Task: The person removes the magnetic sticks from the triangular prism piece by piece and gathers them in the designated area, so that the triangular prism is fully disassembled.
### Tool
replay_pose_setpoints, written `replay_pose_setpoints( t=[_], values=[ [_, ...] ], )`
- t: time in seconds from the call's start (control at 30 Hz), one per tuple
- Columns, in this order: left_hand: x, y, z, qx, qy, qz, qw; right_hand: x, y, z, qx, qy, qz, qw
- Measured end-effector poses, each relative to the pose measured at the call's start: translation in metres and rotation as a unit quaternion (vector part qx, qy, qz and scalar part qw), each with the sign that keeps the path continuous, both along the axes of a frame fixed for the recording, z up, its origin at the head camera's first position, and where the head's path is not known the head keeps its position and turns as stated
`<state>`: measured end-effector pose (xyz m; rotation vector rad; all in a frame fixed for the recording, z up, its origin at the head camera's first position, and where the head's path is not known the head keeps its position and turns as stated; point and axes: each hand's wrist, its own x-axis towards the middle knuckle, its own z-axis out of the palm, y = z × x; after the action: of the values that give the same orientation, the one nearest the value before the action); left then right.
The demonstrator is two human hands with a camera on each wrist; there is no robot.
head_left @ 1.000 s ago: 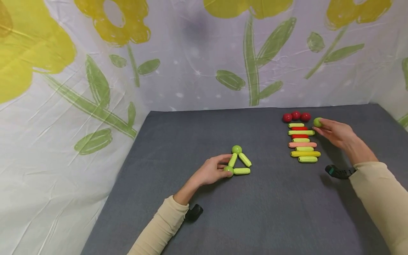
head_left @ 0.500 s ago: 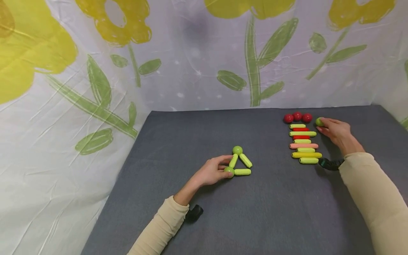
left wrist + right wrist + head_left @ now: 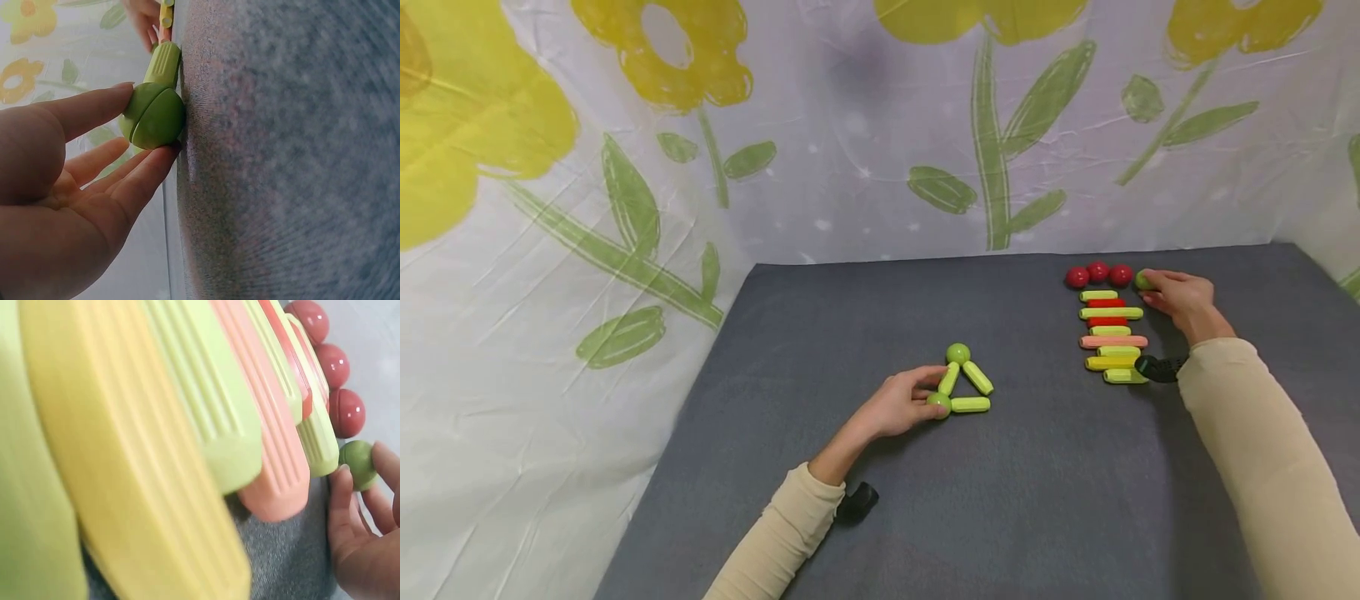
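3 red balls (image 3: 1098, 273), 3 green balls (image 3: 957, 353), 12 ribbed sticks (image 3: 1112, 341)

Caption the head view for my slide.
Left hand pinches a triangle's green ball; right hand grips another.

We see a worktop (image 3: 1045, 500) covered in dark grey felt-like cloth, its far edge meeting a creased white cloth backdrop (image 3: 850, 192) printed with large yellow flowers (image 3: 467, 125) and green stems and leaves (image 3: 1000, 142). The same sheet drapes down along the worktop's left side. The light is soft and even, with faint shadows.
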<state>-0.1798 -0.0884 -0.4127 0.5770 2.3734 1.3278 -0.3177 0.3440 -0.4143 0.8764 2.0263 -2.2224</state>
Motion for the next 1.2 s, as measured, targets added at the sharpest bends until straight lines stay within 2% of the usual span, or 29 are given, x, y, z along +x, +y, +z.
replay_pose_setpoints(
  t=[0.3, 0.73, 1.03, 1.2],
  values=[
    [0.001, 0.000, -0.002, -0.006, -0.003, 0.001, 1.0000, -0.001, -0.005, -0.004, 0.032, 0.001, -0.010, 0.999],
    [-0.001, 0.000, -0.002, -0.006, 0.004, -0.007, 0.9999, -0.001, 0.003, -0.003, -0.017, 0.013, 0.021, 1.000],
    [-0.004, -0.001, -0.002, -0.008, 0.010, -0.008, 0.9999, -0.002, 0.006, -0.002, -0.068, 0.019, 0.023, 0.997],
    [-0.004, -0.001, -0.001, -0.013, 0.015, -0.007, 0.9998, -0.002, 0.006, -0.001, -0.079, 0.028, 0.019, 0.996]
  ],
)
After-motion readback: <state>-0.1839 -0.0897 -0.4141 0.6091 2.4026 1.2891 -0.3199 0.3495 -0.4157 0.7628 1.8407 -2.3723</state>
